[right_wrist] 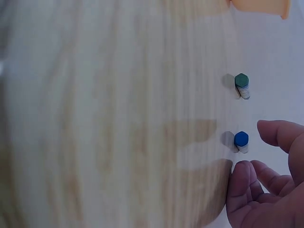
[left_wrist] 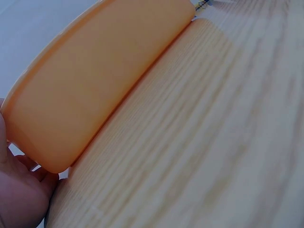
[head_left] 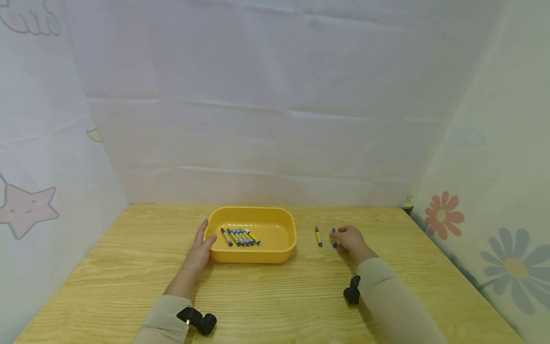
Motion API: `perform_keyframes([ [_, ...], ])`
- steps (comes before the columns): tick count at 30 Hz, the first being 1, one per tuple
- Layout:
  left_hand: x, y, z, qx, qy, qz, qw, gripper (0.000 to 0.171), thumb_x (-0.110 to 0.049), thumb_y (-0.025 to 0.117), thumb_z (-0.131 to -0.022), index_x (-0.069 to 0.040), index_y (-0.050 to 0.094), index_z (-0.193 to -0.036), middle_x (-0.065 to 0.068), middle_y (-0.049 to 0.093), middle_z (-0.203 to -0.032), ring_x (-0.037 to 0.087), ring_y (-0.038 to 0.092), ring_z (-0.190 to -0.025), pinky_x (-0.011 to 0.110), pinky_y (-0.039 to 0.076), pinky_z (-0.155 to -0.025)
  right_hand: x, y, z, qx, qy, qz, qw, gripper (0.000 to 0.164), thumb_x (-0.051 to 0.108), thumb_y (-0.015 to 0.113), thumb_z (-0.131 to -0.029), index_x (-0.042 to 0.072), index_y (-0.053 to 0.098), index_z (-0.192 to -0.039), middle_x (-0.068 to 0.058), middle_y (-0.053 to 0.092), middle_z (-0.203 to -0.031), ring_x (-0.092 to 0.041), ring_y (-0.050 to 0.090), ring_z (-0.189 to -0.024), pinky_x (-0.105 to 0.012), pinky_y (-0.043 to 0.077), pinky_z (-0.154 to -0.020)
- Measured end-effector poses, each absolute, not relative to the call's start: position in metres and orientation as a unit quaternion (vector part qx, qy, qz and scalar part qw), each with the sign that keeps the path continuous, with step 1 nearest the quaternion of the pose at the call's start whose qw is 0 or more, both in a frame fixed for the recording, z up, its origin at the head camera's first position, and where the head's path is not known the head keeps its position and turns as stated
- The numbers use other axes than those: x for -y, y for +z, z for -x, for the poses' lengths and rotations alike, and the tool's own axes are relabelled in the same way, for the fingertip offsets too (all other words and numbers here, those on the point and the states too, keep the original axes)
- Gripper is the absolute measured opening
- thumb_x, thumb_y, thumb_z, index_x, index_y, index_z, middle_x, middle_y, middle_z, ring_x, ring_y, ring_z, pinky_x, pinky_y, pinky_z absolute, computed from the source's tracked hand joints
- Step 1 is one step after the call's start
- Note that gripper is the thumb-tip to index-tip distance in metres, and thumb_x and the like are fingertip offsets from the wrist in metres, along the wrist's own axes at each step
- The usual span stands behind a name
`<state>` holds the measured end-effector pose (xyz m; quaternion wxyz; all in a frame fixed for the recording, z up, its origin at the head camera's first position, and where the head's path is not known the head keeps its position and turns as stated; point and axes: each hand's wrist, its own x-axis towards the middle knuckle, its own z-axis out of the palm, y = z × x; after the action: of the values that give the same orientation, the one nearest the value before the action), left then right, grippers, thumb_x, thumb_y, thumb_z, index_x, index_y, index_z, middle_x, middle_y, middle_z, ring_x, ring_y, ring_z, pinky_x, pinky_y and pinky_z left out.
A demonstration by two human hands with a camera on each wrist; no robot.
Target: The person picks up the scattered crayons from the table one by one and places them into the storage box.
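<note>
My left hand (head_left: 200, 248) grips the left end of a yellow plastic basin (head_left: 253, 257), thumb over the rim and fingers along the outside. In the left wrist view the basin's side wall (left_wrist: 104, 80) rests on the wood, with part of my left hand (left_wrist: 23, 190) at its corner. My right hand (head_left: 352, 239) is at a blue crayon (head_left: 334, 242). Seen from the right wrist, thumb and fingers of the right hand (right_wrist: 275, 185) stand apart on either side of that blue crayon (right_wrist: 241, 139). Left of it lies a crayon with a yellow wrapper (head_left: 319, 238).
Several crayons (head_left: 239, 237) lie side by side in the basin. The wooden table (head_left: 275, 306) ends at a pale cloth wall (head_left: 275, 157) behind and patterned sheets on both sides. The second loose crayon shows a green end (right_wrist: 242, 80) in the right wrist view.
</note>
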<state>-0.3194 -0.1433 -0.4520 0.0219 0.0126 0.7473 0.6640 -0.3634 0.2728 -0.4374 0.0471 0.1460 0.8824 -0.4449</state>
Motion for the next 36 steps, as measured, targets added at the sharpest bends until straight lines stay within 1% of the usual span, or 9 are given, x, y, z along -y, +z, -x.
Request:
perform_keyframes([
  [5,0.143,-0.452,0.320,-0.746,0.665,-0.012,0.023,0.065,-0.022,0.034,-0.106,-0.021,-0.005,-0.159,0.017,-0.006,-0.165,0.038,-0.003,-0.152,0.054,0.007,-0.123,-0.273,-0.441,0.363,-0.893,-0.425,-0.139,0.051,0.056,0.022,0.060,-0.091,-0.009,0.046,-0.136,-0.030,0.051,-0.133,-0.033,0.056,-0.104,-0.038,0.053,-0.081],
  [8,0.143,-0.452,0.320,-0.746,0.665,-0.013,0.022,0.065,-0.022,0.034,-0.106,-0.020,-0.005,-0.159,0.018,-0.006,-0.165,0.039,-0.001,-0.152,0.055,0.008,-0.123,-0.272,-0.443,0.363,-0.903,-0.404,-0.133,0.053,0.057,0.021,0.062,-0.089,-0.009,0.048,-0.135,-0.030,0.052,-0.134,-0.035,0.057,-0.108,-0.039,0.055,-0.082],
  [12,0.144,-0.451,0.319,-0.747,0.664,-0.015,0.021,0.065,-0.022,0.034,-0.106,-0.019,-0.005,-0.159,0.018,-0.007,-0.165,0.039,-0.001,-0.152,0.055,0.009,-0.123,-0.269,-0.443,0.365,-0.913,-0.384,-0.128,0.050,0.055,0.019,0.064,-0.089,-0.008,0.051,-0.134,-0.029,0.054,-0.132,-0.034,0.057,-0.107,-0.036,0.055,-0.079],
  [17,0.145,-0.450,0.318,-0.749,0.662,-0.015,0.019,0.065,-0.022,0.034,-0.106,-0.019,-0.005,-0.159,0.018,-0.007,-0.165,0.039,-0.004,-0.152,0.055,0.007,-0.123,-0.269,-0.444,0.366,-0.916,-0.378,-0.127,0.036,0.048,0.015,0.060,-0.089,-0.008,0.053,-0.131,-0.028,0.056,-0.130,-0.030,0.058,-0.099,-0.029,0.051,-0.068],
  [20,0.146,-0.450,0.318,-0.749,0.662,-0.015,0.018,0.065,-0.022,0.034,-0.106,-0.020,-0.005,-0.159,0.018,-0.007,-0.165,0.039,-0.004,-0.152,0.056,0.005,-0.123,-0.269,-0.445,0.367,-0.911,-0.389,-0.131,0.029,0.048,0.013,0.058,-0.088,-0.007,0.053,-0.132,-0.028,0.055,-0.132,-0.029,0.056,-0.097,-0.028,0.049,-0.065],
  [26,0.146,-0.451,0.318,-0.756,0.654,-0.015,0.018,0.065,-0.024,0.033,-0.107,-0.021,-0.006,-0.159,0.015,-0.007,-0.166,0.037,-0.006,-0.152,0.057,0.003,-0.123,-0.267,-0.445,0.367,-0.868,-0.476,-0.140,0.026,0.049,0.014,0.052,-0.094,-0.001,0.049,-0.140,-0.026,0.049,-0.141,-0.028,0.052,-0.110,-0.030,0.048,-0.078],
  [31,0.146,-0.452,0.319,-0.756,0.654,-0.019,0.015,0.066,-0.025,0.034,-0.106,-0.021,-0.005,-0.159,0.015,-0.007,-0.166,0.038,-0.007,-0.152,0.057,0.002,-0.123,-0.261,-0.434,0.369,-0.843,-0.525,-0.119,0.016,0.047,0.019,0.053,-0.099,0.003,0.048,-0.143,-0.023,0.054,-0.134,-0.028,0.057,-0.110,-0.032,0.052,-0.083],
  [33,0.146,-0.452,0.319,-0.756,0.654,-0.019,0.015,0.066,-0.026,0.034,-0.106,-0.021,-0.005,-0.159,0.015,-0.007,-0.166,0.038,-0.006,-0.152,0.057,0.003,-0.123,-0.257,-0.426,0.371,-0.837,-0.535,-0.111,0.015,0.047,0.020,0.053,-0.099,0.004,0.047,-0.144,-0.021,0.056,-0.132,-0.028,0.058,-0.108,-0.033,0.054,-0.084],
  [36,0.146,-0.452,0.319,-0.755,0.656,-0.018,0.015,0.067,-0.028,0.035,-0.106,-0.021,-0.004,-0.159,0.015,-0.006,-0.166,0.037,-0.005,-0.152,0.056,0.003,-0.123,-0.251,-0.416,0.372,-0.830,-0.549,-0.096,0.022,0.049,0.021,0.053,-0.100,0.005,0.045,-0.145,-0.019,0.056,-0.131,-0.029,0.057,-0.110,-0.037,0.054,-0.090],
])
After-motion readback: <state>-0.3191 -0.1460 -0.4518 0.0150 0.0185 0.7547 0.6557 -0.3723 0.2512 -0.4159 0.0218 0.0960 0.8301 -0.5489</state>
